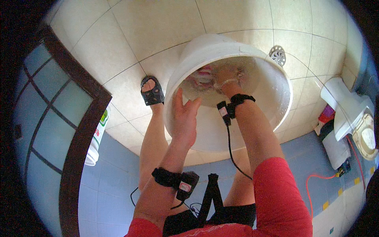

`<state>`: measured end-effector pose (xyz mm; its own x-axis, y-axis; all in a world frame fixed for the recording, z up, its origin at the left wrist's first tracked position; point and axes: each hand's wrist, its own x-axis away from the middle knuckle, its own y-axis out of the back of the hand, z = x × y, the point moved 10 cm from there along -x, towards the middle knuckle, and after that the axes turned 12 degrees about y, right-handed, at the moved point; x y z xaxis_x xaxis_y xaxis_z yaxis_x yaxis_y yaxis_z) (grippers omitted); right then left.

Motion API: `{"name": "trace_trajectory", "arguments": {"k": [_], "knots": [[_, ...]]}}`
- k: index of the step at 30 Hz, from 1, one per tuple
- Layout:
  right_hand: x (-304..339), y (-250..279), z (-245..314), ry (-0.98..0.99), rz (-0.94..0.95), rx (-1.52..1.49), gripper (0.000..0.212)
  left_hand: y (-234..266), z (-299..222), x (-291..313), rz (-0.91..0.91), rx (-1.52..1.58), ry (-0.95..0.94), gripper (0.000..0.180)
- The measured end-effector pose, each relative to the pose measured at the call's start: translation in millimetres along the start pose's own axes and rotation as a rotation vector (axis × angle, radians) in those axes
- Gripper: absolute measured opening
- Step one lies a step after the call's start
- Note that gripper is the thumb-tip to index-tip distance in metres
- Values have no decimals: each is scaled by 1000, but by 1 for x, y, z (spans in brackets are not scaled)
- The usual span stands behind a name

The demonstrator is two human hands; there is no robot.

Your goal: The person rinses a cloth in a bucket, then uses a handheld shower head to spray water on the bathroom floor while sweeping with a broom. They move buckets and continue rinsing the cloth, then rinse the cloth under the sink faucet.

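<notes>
A large white bucket (227, 144) stands on the floor between my legs, its wide mouth turned up toward me. My right hand (231, 85) reaches deep inside, down to the shallow water (248, 71) at the bottom. Its fingers are hidden by splashing and blur. Beside it in the water shows a small pink and white patch (204, 73), too unclear to name. At the bucket's left side, just inside the rim, my left hand (185, 114) has its fingers apart and grasps nothing. Black straps with small boxes and cables circle both wrists.
A round metal floor drain (277, 55) lies right of the bucket. A dark-framed glass door (85, 75) is at the left, with a white container (96, 138) beside it. White fixtures (341, 102) and an orange cable (310, 185) are at the right.
</notes>
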<state>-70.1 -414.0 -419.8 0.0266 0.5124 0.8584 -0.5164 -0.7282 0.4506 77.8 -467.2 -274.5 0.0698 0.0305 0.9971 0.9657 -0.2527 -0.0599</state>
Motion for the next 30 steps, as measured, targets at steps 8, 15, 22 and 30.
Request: {"name": "trace_trajectory", "arguments": {"k": [8, 15, 22, 30], "knots": [[141, 103, 60, 522, -593, -476, 24, -24, 13, 0, 52, 149, 131, 73], [231, 131, 115, 563, -478, -715, 27, -36, 3, 3, 421, 396, 12, 31], [119, 64, 22, -65, -344, -669, 45, -15, 34, -21, 145, 329, -80, 22], [123, 87, -13, -16, -158, 162, 74, 9, -13, 2, -161, -34, -346, 55]]}}
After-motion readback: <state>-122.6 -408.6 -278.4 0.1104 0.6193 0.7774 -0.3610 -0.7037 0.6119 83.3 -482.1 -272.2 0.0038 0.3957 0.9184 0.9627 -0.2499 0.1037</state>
